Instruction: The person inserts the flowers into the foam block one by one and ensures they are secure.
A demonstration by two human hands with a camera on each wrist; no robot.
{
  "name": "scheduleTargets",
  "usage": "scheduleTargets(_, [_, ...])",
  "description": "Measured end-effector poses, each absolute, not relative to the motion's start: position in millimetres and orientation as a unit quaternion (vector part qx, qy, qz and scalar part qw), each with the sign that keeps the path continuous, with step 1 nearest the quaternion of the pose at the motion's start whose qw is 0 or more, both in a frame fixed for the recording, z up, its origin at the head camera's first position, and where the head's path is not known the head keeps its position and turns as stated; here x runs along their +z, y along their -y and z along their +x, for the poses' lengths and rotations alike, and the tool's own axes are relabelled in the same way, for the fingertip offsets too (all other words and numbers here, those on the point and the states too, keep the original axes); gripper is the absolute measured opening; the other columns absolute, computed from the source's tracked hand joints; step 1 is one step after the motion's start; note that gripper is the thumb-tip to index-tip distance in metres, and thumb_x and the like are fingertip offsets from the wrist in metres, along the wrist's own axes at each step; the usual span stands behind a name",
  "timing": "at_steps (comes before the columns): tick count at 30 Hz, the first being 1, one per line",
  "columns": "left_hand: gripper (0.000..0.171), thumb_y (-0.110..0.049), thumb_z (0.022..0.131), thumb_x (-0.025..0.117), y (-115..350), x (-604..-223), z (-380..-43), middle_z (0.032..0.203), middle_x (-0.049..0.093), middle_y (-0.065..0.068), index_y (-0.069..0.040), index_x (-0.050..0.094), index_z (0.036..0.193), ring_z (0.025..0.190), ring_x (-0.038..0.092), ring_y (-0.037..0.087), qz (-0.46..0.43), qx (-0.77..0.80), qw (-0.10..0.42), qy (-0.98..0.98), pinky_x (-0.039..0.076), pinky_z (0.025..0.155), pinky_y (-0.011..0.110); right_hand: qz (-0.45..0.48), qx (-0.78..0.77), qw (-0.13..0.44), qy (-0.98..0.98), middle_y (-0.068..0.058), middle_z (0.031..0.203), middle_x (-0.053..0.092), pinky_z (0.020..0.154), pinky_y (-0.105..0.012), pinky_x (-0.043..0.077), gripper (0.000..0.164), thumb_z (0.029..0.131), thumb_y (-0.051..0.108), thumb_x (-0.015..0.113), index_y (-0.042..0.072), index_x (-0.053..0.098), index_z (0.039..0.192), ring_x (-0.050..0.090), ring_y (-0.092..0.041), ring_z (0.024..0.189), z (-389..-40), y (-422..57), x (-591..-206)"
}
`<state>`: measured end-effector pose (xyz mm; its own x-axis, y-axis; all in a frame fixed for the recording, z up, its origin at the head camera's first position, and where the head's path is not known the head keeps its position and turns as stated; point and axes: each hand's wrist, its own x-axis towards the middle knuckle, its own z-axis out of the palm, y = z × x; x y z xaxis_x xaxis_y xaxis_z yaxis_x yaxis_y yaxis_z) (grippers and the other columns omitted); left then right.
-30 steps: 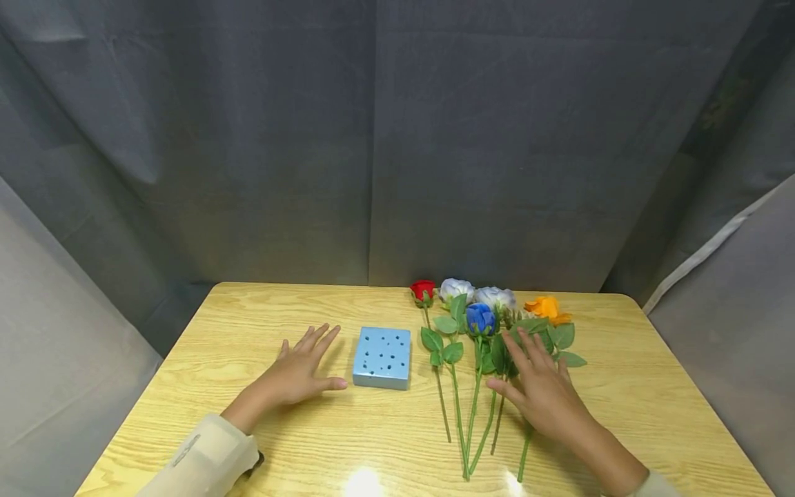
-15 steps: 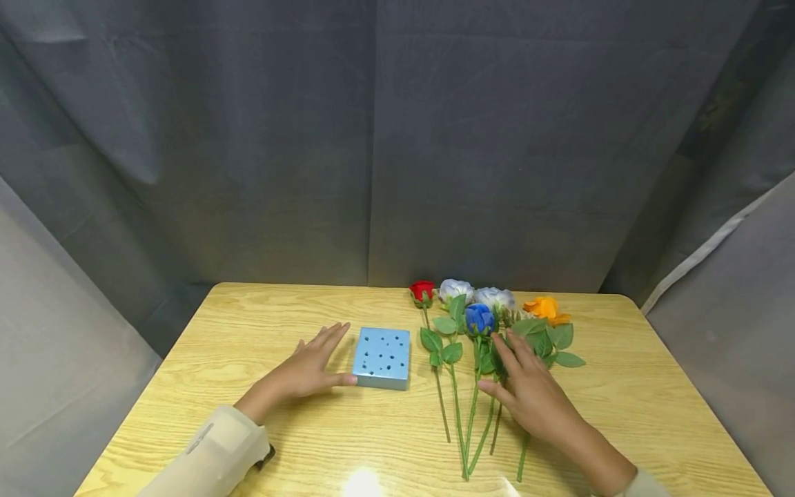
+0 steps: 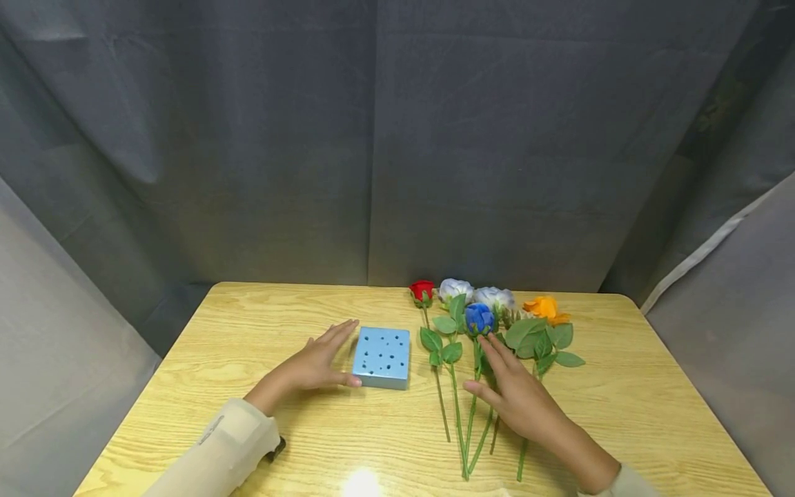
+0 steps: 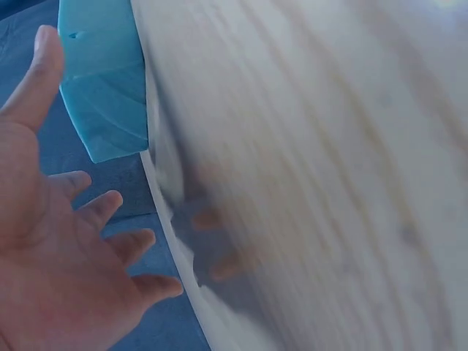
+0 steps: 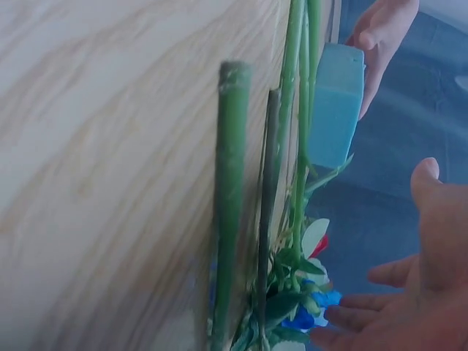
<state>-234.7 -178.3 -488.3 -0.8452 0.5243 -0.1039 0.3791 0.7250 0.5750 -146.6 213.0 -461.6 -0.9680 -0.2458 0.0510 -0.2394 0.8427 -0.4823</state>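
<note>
Just ahead of my right hand [image 3: 520, 395], at its fingertips, lies the blue rose [image 3: 479, 319], the bloom nearest that grip; whether fingertip and petal touch, I cannot tell. My right fingers are extended, loosely spread, and hold nothing. I judge the governing relation to be the rose's long axis: it runs from the bloom back toward me, the stem [image 3: 471, 412] appearing to pass under my thumb tip. Farther ahead lie two pale lavender blooms [image 3: 456, 290], with the red rose [image 3: 422, 291] to their left; the orange flower [image 3: 545, 309] lies ahead and rightward. Leftward of my right hand, well apart and past the stems, sits the perforated blue block [image 3: 381, 355], holes uppermost, flat on the wood-grained table [image 3: 279, 307]. My left hand [image 3: 315, 366] is the nearer to it: just left of the block, fingers extended and grasping nothing, thumb at the near left corner, contact uncertain.
</note>
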Motion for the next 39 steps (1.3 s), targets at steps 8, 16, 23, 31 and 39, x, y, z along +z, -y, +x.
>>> scheduleTargets(8, [0.124, -0.053, 0.076, 0.087, 173, -488, -240, 0.173, 0.010, 0.009, -0.027, 0.008, 0.168, 0.157, 0.014, 0.041, 0.247, 0.322, 0.159, -0.900, 0.010, 0.120, 0.072, -0.133, -0.279, 0.025, -0.951, -0.023, 0.168, 0.021, 0.098, -0.074, 0.045, 0.092, 0.099, 0.067, 0.051, 0.014, 0.018, 0.166, 0.042, -0.055, 0.140, -147, -203, -466])
scheduleTargets(16, [0.125, -0.042, 0.074, 0.092, 167, -489, -246, 0.173, 0.013, 0.009, -0.022, 0.012, 0.168, 0.156, 0.019, 0.041, 0.239, 0.354, 0.179, -0.886, 0.026, 0.120, 0.064, -0.126, -0.314, 0.051, -0.940, -0.022, 0.168, 0.021, 0.106, -0.073, 0.040, 0.095, 0.096, 0.072, 0.050, 0.017, 0.017, 0.167, 0.037, -0.052, 0.144, -148, -194, -467])
scheduleTargets(23, [0.121, -0.038, 0.073, 0.093, 163, -488, -248, 0.170, 0.021, 0.012, -0.017, 0.019, 0.167, 0.155, 0.022, 0.040, 0.240, 0.360, 0.183, -0.883, 0.028, 0.120, 0.062, -0.127, -0.319, 0.036, -0.939, -0.022, 0.167, 0.026, 0.106, -0.072, 0.040, 0.095, 0.096, 0.070, 0.052, 0.015, 0.021, 0.166, 0.038, -0.051, 0.144, -148, -189, -464])
scheduleTargets(31, [0.119, -0.036, 0.073, 0.094, 161, -486, -247, 0.167, 0.027, 0.013, -0.016, 0.023, 0.166, 0.153, 0.027, 0.041, 0.232, 0.369, 0.180, -0.882, 0.029, 0.119, 0.063, -0.113, -0.342, 0.050, -0.932, -0.023, 0.164, 0.033, 0.108, -0.070, 0.040, 0.084, 0.099, 0.055, 0.062, 0.011, 0.029, 0.163, 0.042, -0.050, 0.143, -151, -179, -463])
scheduleTargets(39, [0.119, -0.036, 0.072, 0.094, 161, -490, -247, 0.167, 0.028, 0.014, -0.015, 0.023, 0.165, 0.152, 0.029, 0.041, 0.228, 0.381, 0.179, -0.878, 0.031, 0.118, 0.064, -0.108, -0.404, 0.057, -0.906, -0.023, 0.148, 0.053, 0.096, -0.050, 0.057, 0.079, 0.098, 0.043, 0.069, 0.002, 0.038, 0.158, 0.061, -0.042, 0.125, -154, -170, -467])
